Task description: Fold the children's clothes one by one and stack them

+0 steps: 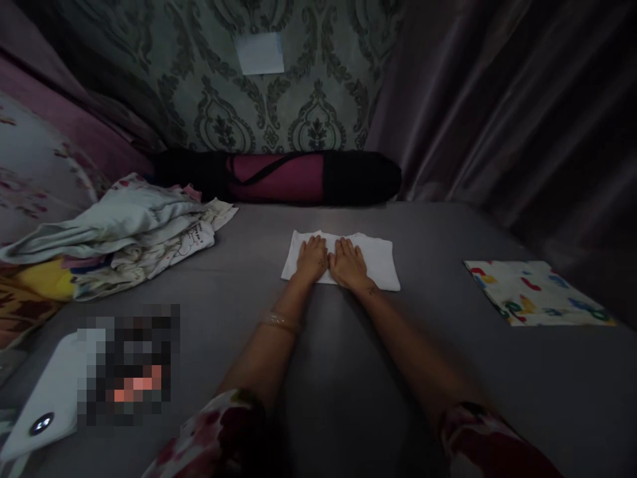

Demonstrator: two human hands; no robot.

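- Head view: the white cloth (379,262) lay near the dial's centre on the grey sheet (249,265), seemingly folded and almost flat.
- Both hands, left hand (313,257) and right hand (347,262), rested palms down on it, side by side, gripping nothing.
- At 3 o'clock, the patterned cloth (542,292) looked finished, flat and squared.
- At 9 o'clock, the clothes pile (144,226) looked loose, apparently left unfolded.
- Print on one piece was too small to read.
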